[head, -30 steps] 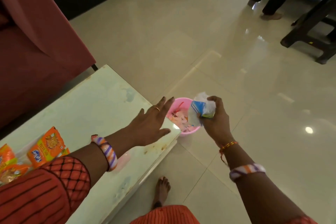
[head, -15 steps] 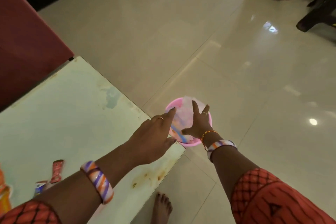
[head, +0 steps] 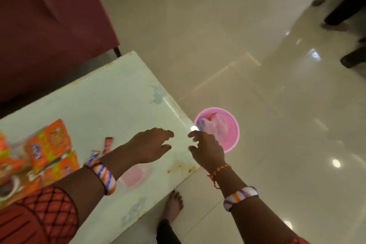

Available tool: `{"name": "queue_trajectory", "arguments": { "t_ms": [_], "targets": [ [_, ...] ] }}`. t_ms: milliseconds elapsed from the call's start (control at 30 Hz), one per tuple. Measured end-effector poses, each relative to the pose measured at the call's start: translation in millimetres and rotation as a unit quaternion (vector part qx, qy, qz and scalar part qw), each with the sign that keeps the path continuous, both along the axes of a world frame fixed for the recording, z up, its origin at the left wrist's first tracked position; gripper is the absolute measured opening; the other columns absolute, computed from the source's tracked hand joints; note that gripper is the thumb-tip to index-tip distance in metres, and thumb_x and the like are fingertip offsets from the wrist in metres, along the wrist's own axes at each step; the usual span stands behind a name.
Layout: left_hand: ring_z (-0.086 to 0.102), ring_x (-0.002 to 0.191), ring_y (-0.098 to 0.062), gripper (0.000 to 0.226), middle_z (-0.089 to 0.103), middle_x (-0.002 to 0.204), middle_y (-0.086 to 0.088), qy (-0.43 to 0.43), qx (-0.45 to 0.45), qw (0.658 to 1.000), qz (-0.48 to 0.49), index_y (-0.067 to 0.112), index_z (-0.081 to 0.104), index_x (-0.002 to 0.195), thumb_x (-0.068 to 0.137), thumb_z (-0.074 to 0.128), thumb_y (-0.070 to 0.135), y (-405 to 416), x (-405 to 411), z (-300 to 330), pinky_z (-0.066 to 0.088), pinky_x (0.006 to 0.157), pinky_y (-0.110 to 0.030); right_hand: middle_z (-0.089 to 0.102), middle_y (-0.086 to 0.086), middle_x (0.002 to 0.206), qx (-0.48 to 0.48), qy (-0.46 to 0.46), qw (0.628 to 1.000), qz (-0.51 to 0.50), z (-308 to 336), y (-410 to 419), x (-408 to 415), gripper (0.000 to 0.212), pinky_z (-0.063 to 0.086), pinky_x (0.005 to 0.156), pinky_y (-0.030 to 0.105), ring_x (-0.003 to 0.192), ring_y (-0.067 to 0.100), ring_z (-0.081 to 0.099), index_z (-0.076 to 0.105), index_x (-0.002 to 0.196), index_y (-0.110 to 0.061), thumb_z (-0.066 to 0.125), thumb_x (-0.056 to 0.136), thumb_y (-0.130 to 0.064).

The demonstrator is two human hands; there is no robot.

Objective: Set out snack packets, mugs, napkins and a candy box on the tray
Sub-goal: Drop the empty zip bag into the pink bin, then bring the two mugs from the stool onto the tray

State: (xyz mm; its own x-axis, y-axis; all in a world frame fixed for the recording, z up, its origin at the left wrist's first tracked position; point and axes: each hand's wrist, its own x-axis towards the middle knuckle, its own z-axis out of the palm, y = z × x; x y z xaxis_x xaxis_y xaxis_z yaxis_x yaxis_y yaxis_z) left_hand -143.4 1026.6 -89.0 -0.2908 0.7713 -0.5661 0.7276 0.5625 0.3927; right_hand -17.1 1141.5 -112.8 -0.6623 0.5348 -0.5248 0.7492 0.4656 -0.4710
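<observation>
Orange snack packets lie in a heap at the left end of the pale table. Two small sachets lie just right of them. My left hand hovers over the table's right part, fingers apart, holding nothing. My right hand is at the table's right corner, fingers loosely spread and empty. A pink bin stands on the floor beside that corner, with crumpled clear wrappers inside. No tray, mugs, napkins or candy box are in view.
A dark red sofa stands behind the table. A pink lid-like patch shows on the table near my left wrist. My bare foot rests on the glossy tiled floor. Another person's legs are at the far right.
My right hand has let the crumpled wrapper fall into the pink bin and pulled back to the table corner. The view has swung left, showing the snack packets again.
</observation>
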Motion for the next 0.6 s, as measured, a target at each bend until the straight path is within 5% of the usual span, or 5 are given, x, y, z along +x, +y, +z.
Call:
{"name": "queue_trajectory", "arguments": {
  "t_ms": [300, 400, 600],
  "targets": [
    [0.053, 0.116, -0.022, 0.043, 0.056, 0.127, -0.004, -0.016, 0.008, 0.957, 0.290, 0.020, 0.047, 0.126, 0.087, 0.049, 0.037, -212, -26, 43, 0.043, 0.095, -0.034, 0.058, -0.002, 0.126, -0.009, 0.023, 0.955, 0.294, 53, -161, -85, 0.035, 0.041, 0.093, 0.032, 0.118, 0.021, 0.051, 0.051, 0.121, -0.030, 0.053, 0.087, -0.022],
    [0.056, 0.113, -0.026, 0.052, 0.059, 0.125, -0.009, -0.001, 0.024, 0.924, 0.381, 0.016, 0.051, 0.123, 0.079, 0.046, 0.042, -291, -20, 57, 0.045, 0.093, -0.038, 0.059, 0.000, 0.124, 0.001, 0.042, 0.924, 0.379, 66, -227, -110, 0.036, 0.044, 0.090, 0.032, 0.116, 0.024, 0.054, 0.052, 0.119, -0.031, 0.053, 0.085, -0.020],
    [0.060, 0.104, -0.018, 0.035, 0.061, 0.120, -0.001, 0.022, 0.059, 0.822, 0.566, 0.020, 0.052, 0.121, 0.088, 0.055, 0.028, -471, 8, 75, 0.047, 0.091, -0.033, 0.053, 0.000, 0.132, -0.018, 0.059, 0.839, 0.541, 90, -400, -146, 0.038, 0.039, 0.097, 0.032, 0.126, 0.021, 0.046, 0.049, 0.124, -0.028, 0.052, 0.087, -0.023]
  ]
}}
